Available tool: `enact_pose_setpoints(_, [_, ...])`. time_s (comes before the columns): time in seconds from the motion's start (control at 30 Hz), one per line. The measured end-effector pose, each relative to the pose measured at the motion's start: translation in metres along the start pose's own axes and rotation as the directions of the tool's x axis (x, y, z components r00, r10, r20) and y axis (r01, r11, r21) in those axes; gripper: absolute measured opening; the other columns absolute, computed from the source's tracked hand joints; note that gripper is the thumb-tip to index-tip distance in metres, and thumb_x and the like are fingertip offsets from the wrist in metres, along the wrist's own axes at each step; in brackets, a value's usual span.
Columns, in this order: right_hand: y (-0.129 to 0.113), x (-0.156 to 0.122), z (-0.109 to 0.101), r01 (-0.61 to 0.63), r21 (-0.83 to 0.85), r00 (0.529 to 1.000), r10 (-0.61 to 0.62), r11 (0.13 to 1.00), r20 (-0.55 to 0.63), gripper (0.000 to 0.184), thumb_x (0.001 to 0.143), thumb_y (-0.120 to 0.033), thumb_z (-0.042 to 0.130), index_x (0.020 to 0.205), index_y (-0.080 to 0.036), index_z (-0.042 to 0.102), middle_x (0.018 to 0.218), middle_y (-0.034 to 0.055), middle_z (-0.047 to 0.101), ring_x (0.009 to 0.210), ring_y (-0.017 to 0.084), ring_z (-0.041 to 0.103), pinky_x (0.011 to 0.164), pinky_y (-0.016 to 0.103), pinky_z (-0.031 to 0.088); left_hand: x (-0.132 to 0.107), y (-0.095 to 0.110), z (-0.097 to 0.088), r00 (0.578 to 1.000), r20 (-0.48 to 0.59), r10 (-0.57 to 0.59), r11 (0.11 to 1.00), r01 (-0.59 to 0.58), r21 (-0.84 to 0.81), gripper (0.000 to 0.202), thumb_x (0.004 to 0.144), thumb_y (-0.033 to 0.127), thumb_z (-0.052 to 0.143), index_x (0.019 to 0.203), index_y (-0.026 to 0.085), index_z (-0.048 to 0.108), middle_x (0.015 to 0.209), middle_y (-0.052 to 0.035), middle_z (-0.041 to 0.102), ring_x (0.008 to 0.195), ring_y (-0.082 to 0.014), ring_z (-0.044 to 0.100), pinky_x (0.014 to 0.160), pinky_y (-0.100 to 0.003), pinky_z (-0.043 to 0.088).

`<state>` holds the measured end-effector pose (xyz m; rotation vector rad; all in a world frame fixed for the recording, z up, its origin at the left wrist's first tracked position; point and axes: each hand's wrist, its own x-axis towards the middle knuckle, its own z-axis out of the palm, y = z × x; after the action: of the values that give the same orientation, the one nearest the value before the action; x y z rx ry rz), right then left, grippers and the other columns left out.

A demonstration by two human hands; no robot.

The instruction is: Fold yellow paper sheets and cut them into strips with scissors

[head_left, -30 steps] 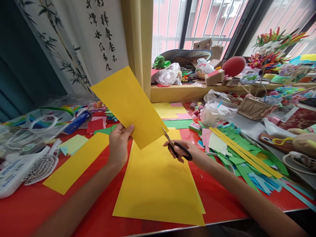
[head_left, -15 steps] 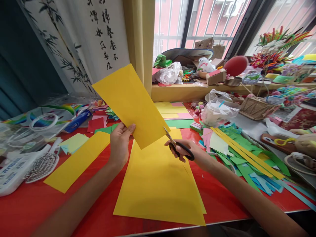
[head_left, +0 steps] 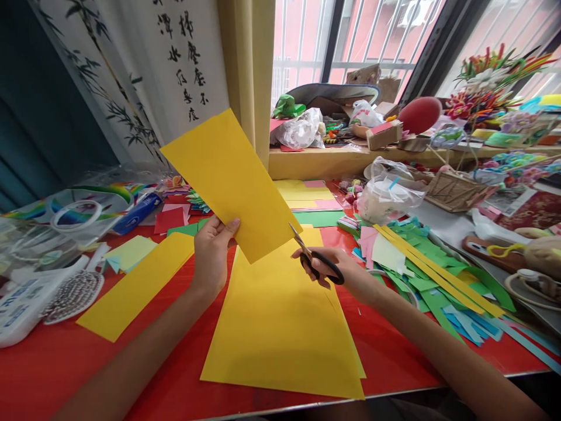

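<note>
My left hand (head_left: 211, 251) pinches the lower edge of a yellow paper strip (head_left: 228, 181) and holds it up, tilted, above the red table (head_left: 52, 368). My right hand (head_left: 326, 266) grips black-handled scissors (head_left: 313, 257), their blades pointing up and left at the strip's lower right edge. Beneath both hands lie large yellow sheets (head_left: 280, 327) flat on the table. Another yellow strip (head_left: 135, 286) rests to the left.
Green, blue and yellow paper offcuts (head_left: 433, 275) pile up at the right. A hairbrush (head_left: 72, 295), tape roll (head_left: 72, 216) and plastic bags sit at the left. A cluttered window sill (head_left: 350, 158), a woven basket (head_left: 453, 193) and a bagged cup (head_left: 385, 199) stand behind.
The raised strip has shifted very slightly upward. Both hands stay almost where they were.
</note>
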<state>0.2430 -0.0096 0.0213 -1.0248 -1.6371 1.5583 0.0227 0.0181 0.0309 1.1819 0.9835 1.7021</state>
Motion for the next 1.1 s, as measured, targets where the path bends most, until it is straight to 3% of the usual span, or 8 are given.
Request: enact_pose_setpoints(1.1, [0.0006,0.0001,0.0072,-0.024,0.028,0.998,0.026,0.999,-0.053,0.037,0.075,-0.044,0.057,0.094,-0.012,0.058,0.059,-0.0011,0.044,0.048,0.007,0.041,0.036,0.019,0.029,0.0012,0.0038,0.0005,0.999,0.023,0.047,0.999,-0.046,-0.028,0.029,0.074,0.026,0.060,0.102,0.020,0.060,0.108,-0.0061,0.062,0.099,-0.0224,0.056,0.072,-0.031,0.050])
